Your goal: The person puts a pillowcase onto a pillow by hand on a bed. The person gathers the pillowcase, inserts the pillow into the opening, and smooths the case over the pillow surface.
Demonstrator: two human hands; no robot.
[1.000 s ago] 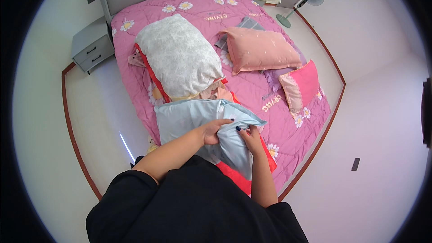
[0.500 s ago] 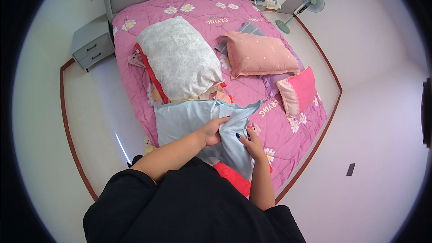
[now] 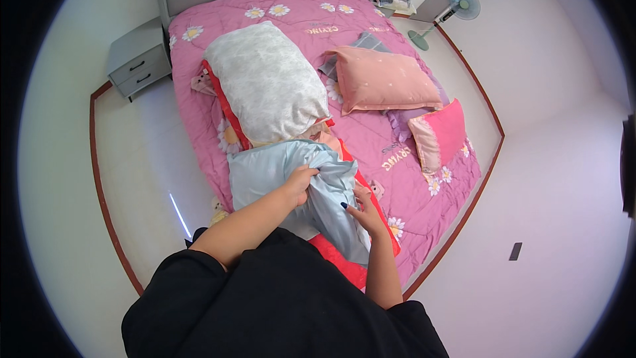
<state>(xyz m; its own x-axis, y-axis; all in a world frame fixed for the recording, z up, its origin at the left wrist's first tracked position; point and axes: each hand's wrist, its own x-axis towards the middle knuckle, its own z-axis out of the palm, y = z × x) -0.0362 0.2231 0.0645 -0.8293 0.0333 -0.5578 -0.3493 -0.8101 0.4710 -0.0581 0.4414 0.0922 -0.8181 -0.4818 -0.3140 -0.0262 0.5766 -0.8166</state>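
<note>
Seen from the head camera, a pale blue pillowcase [image 3: 278, 176] is being worked over a pillow at the lower centre of the frame, on the near edge of a pink flowered bedspread [image 3: 397, 152]; the cover appears partly on, bunched at its upper right, and smoothing seems left to do. The left hand [image 3: 301, 182] is closed in a fist on a gathered fold near the case's middle; the right hand [image 3: 363, 212] is laid against its right edge, fingers half curled, a firm grip not discernible. A red cushion [image 3: 338, 258] is glimpsed beneath. Above, a large white pillow [image 3: 268, 83] is seen at upper centre; a peach pillow [image 3: 384, 79] and a small pink pillow [image 3: 440, 134] lie to the right; a grey nightstand [image 3: 136, 59] stands at upper left.
</note>
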